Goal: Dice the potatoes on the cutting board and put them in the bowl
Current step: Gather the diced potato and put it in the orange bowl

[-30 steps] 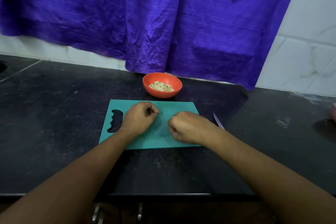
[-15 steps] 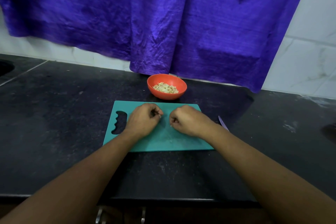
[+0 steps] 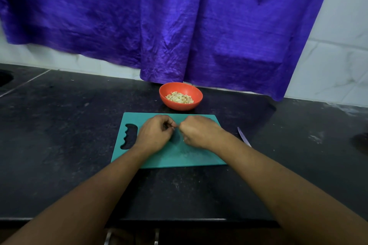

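A teal cutting board [image 3: 179, 158] lies on the dark desk [image 3: 69, 125], its handle slot to the left. Both hands rest on its far half. The left hand [image 3: 155, 135] and right hand [image 3: 199, 132] sit knuckles up with their fingertips almost meeting. Each grip is curled in tight, and I cannot tell whether any scrap is pinched between the fingers. The diced potato [image 3: 179, 98] sits in the orange bowl [image 3: 179, 106] just beyond the board's far edge. A knife [image 3: 244, 138] lies on the desk just right of the board, partly hidden by the right forearm. A purple cloth [image 3: 179, 26] hangs over the white tiled wall [image 3: 328, 65] behind.
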{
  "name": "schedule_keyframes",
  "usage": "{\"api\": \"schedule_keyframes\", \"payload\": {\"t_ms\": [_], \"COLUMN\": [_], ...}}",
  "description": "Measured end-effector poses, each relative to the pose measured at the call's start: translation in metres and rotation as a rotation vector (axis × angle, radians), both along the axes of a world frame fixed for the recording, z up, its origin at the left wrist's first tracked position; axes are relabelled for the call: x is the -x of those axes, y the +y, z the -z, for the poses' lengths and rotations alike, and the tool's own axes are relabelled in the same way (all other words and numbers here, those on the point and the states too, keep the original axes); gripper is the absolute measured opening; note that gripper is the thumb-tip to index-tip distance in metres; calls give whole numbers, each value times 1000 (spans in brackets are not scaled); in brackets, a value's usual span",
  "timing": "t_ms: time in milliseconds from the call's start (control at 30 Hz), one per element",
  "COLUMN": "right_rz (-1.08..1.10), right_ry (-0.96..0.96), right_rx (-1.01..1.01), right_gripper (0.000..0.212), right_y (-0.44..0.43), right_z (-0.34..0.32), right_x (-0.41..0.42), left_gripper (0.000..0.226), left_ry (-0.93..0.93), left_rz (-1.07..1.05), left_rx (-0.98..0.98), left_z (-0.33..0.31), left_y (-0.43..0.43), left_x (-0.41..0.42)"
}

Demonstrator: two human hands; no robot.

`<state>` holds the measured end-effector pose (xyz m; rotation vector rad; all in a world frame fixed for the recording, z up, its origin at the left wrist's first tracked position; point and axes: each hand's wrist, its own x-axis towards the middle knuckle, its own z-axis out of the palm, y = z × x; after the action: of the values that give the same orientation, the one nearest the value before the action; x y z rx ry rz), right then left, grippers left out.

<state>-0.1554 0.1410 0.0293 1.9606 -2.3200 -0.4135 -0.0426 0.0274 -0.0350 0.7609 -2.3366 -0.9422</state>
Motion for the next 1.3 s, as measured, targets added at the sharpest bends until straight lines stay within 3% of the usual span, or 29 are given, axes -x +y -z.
{"api": "schedule_keyframes", "payload": {"t_ms": [100, 233, 367, 433, 533, 800, 867, 933, 1133, 1200, 1300], "right_rz": [154, 450, 491, 482, 451, 345, 315, 258, 234, 215, 134], "right_ry": [-166, -713, -1036, -1034, -832, -288, -322, -378, -492, -590, -629], "right_rx": [80, 277, 520, 627, 730, 580, 560, 513, 714, 628, 316], "right_gripper": [3, 8, 2, 3, 11, 25, 13, 28, 22, 25, 27], "right_y": [0, 0, -14, -32, -60, -98, -99, -96, -68, -50, -18], "right_z": [-1, -9, -28, -40, -53, -50, -47, -42, -42, -38, -17], "right_x": [20, 60, 84, 91, 98, 107, 111, 114, 86, 66, 39], "left_gripper": [14, 14, 13, 13, 13, 13, 13, 13, 12, 12, 13], "left_ry": [-4, -13, 8, 14, 23, 41, 39, 51, 52, 53, 39], "left_rz": [-1, -2, 5, 12, 12, 22, 18, 15, 10, 11, 15], "left_rx": [-1, -5, -11, -10, -3, -10, -5, -11, -18, -20, -19], "left_z": [-2, -2, 1, 1, 2, 4, 4, 5, 5, 4, 3], "left_y": [1, 1, -1, -2, -3, -6, -6, -6, -6, -6, -5], "left_x": [0, -1, -1, 0, 0, 2, 2, 2, 1, 1, 1]}}
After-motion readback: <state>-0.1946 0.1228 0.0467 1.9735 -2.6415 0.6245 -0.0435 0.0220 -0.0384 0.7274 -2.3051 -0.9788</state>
